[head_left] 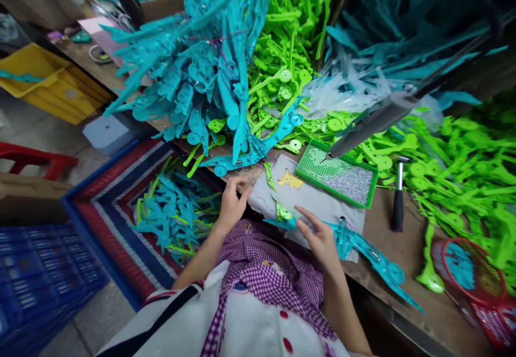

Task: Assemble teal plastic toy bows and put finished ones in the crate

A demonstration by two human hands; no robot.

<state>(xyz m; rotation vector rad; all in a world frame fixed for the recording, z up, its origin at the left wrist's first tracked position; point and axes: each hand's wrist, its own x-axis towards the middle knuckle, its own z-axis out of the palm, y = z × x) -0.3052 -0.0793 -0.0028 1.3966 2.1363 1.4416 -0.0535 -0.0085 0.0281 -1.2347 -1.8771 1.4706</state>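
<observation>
At the workbench's near edge, the left hand (233, 202) pinches a small item too small to identify, fingers curled beside a grey cloth (318, 202). Right hand (320, 236) is half open, fingertips on a teal plastic frame (365, 255) overhanging that edge for ready access. Further right lies a hammer (398, 195); plastic piles leave little free surface.
</observation>
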